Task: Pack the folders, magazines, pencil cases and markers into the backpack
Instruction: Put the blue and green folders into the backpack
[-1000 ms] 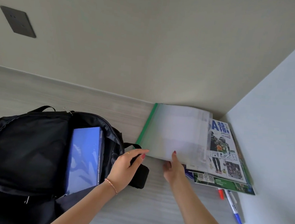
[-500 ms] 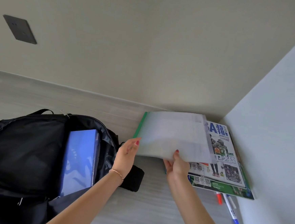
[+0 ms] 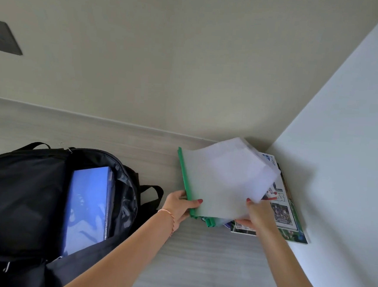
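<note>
A translucent folder with a green spine [image 3: 221, 182] is lifted off the table and tilted up toward the corner. My left hand [image 3: 179, 205] grips its green spine at the near corner. My right hand [image 3: 257, 213] holds its near right edge. Under it lies a stack of magazines [image 3: 284, 216] against the right wall. The black backpack [image 3: 21, 193] lies open at the left, with a blue folder [image 3: 88, 208] standing in its main compartment. The markers and pencil cases are out of sight.
The grey wood-grain table [image 3: 197, 257] runs to a beige back wall and a white side wall [image 3: 350, 178] at the right. A backpack strap [image 3: 152, 194] lies between the bag and my left hand. A dark wall plate [image 3: 4, 38] sits on the wall, upper left.
My left hand left the backpack strap and took the folder's green spine. Both hands have raised the folder off the magazine stack and tilted it up. The markers dropped out of view.
</note>
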